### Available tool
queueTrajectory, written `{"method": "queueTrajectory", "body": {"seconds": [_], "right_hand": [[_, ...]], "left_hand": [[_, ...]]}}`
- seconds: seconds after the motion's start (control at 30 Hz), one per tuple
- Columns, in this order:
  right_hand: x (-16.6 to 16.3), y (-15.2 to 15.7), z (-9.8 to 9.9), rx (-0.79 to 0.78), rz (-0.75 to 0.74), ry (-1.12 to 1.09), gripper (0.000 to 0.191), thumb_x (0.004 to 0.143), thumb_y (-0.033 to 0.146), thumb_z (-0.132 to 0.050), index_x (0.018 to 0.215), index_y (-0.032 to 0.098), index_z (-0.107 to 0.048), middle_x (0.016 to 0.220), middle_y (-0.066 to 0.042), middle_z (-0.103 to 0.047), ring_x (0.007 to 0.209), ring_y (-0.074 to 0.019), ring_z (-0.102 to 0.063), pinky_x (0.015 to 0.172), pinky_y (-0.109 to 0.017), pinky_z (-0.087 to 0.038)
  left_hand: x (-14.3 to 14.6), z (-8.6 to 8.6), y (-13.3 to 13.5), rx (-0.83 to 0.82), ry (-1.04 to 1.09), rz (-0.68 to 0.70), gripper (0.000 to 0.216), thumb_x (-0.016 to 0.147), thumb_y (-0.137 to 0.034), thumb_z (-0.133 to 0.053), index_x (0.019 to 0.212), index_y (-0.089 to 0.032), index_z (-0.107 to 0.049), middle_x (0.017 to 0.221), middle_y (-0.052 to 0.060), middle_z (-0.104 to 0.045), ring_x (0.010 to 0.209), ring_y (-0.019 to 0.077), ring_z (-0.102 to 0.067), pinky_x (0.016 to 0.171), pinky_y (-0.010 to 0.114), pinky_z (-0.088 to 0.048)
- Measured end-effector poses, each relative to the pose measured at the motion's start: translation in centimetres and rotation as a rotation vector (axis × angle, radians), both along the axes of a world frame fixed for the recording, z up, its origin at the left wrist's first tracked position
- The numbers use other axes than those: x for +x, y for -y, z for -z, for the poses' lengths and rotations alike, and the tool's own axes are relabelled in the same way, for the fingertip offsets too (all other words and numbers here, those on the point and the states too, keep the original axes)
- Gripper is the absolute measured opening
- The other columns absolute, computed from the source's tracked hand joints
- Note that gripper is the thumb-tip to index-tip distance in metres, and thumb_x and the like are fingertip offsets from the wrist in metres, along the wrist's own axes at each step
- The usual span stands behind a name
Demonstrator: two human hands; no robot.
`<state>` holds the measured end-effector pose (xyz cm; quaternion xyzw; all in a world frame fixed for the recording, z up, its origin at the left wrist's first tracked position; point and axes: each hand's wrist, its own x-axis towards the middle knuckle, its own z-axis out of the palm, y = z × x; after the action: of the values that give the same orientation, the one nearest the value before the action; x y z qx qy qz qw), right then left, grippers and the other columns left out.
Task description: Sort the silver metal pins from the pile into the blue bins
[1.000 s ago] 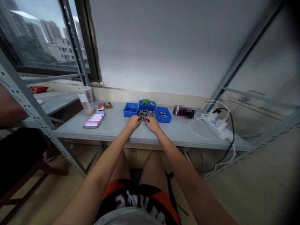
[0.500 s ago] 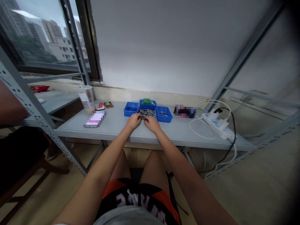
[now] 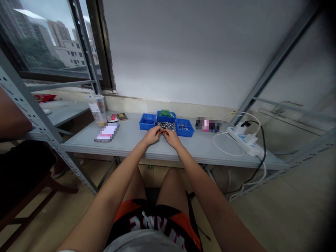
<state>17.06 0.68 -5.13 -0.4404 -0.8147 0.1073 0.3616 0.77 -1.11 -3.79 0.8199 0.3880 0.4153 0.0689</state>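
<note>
A pile of small shiny metal pieces [image 3: 168, 125] lies on the table between blue plastic bins. At its front edge my left hand [image 3: 153, 135] is closed, fingertips pinched together. My right hand [image 3: 171, 136] is closed too, its fingertips almost meeting the left ones. Whatever they pinch is too small to make out. The left blue bin [image 3: 147, 126] shows mostly its bare inside. Some thin metal pieces lie in the right blue bin [image 3: 184, 133]. Behind the pile, the back blue bin [image 3: 166, 119] holds green items [image 3: 166, 113].
On the left stand a clear plastic cup [image 3: 97, 109] and a phone [image 3: 107, 133]. A dark pouch-like item [image 3: 208, 125] lies right of the bins. Farther right are a white power strip [image 3: 245, 141] and loose cables. Another person's arm [image 3: 13, 117] shows at far left.
My hands have come closer together, their fingertips now nearly touching in front of the metal pile. The bins and other things stay where they were; the view has shifted slightly.
</note>
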Motion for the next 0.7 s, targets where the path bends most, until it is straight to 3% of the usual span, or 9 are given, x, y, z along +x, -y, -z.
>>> {"method": "queueTrajectory", "body": {"seconds": [0.17,0.33,0.7], "right_hand": [[-0.05,-0.14,0.01,0.014,0.035,0.025,0.017,0.085,0.026,-0.047,0.092,0.021,-0.062,0.086,-0.004,-0.065,0.078,-0.017,-0.058,0.074,-0.027,-0.041],[-0.07,-0.42,0.12,0.067,0.026,0.05,0.016,0.084,0.024,-0.047,0.088,0.019,-0.062,0.088,-0.006,-0.063,0.084,-0.0178,-0.055,0.077,-0.028,-0.04],[-0.06,-0.73,0.38,0.059,0.02,0.034,0.011,0.082,0.021,-0.05,0.084,0.019,-0.06,0.083,-0.004,-0.063,0.077,-0.0164,-0.055,0.072,-0.027,-0.04]], "left_hand": [[-0.12,0.25,-0.29,-0.039,-0.014,-0.144,0.018,0.077,-0.011,-0.042,0.086,-0.016,-0.057,0.086,0.006,-0.063,0.081,0.0181,-0.056,0.074,0.027,-0.043],[-0.09,0.19,-0.14,-0.128,-0.031,-0.261,0.02,0.084,-0.026,-0.042,0.085,-0.017,-0.06,0.081,0.007,-0.065,0.074,0.019,-0.058,0.068,0.027,-0.042],[-0.3,0.78,-0.91,-0.15,-0.061,-0.198,0.017,0.077,-0.024,-0.05,0.081,-0.015,-0.064,0.076,0.006,-0.066,0.068,0.017,-0.057,0.062,0.025,-0.04]]}}
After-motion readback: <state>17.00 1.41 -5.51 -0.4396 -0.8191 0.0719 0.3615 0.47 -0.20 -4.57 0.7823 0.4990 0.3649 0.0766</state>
